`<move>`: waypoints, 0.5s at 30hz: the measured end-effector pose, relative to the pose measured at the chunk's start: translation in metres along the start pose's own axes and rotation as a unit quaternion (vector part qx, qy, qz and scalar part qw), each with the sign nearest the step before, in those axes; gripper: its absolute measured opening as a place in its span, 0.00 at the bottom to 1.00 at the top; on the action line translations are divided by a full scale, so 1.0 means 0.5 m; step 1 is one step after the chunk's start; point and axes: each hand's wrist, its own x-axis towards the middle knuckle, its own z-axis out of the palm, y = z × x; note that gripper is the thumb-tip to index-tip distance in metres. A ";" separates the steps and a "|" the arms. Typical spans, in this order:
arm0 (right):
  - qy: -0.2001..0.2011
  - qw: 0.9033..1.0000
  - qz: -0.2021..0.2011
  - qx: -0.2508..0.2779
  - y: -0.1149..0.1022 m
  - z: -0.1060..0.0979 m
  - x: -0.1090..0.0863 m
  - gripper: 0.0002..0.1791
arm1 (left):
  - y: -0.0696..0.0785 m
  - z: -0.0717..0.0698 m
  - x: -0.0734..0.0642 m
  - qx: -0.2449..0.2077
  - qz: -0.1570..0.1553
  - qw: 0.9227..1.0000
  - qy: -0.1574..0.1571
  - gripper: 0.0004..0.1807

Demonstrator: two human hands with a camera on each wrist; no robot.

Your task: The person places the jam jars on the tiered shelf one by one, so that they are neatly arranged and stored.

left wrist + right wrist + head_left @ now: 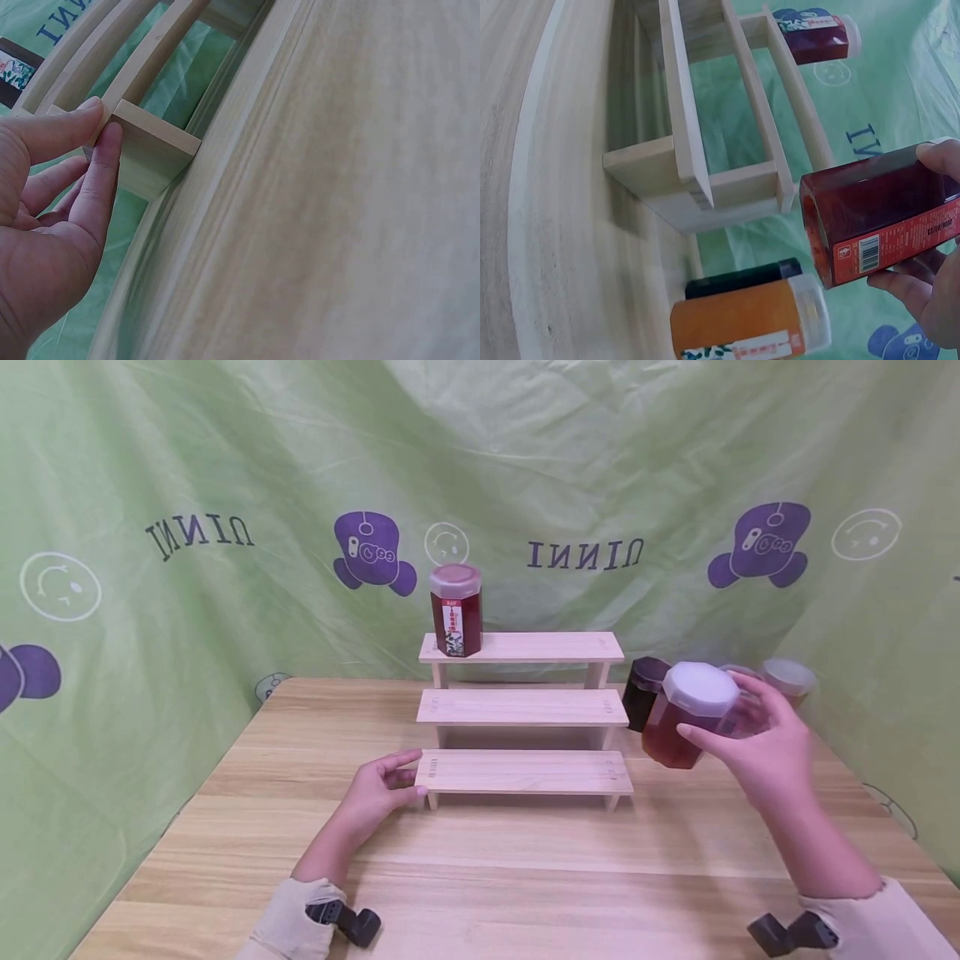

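Observation:
My right hand (776, 747) holds a faceted jar (675, 731) with dark red contents and a white lid, thumb on one side and fingers on the other. In the right wrist view, a red label with a barcode (868, 253) shows on its side; the jar is in the air beside the shelf stand. This pale wooden three-step stand (517, 772) stands on the table. With thumb and fingers, my left hand (375, 797) pinches the left end of its lowest board. On the top step, at the left, a similar red jar (468, 622) stands upright, its label facing forward.
Right of the stand are a dark jar (637, 697) and a white-lidded jar (789, 677), partly behind my right hand. An amber jar (735, 319) shows low in the right wrist view. A green printed curtain (525, 468) hangs around the wooden table (480, 877).

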 end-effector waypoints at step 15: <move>-0.020 1.000 -0.013 -0.002 -0.037 0.030 0.003 0.49 | -0.002 0.000 0.002 0.002 -0.002 1.000 0.002 0.33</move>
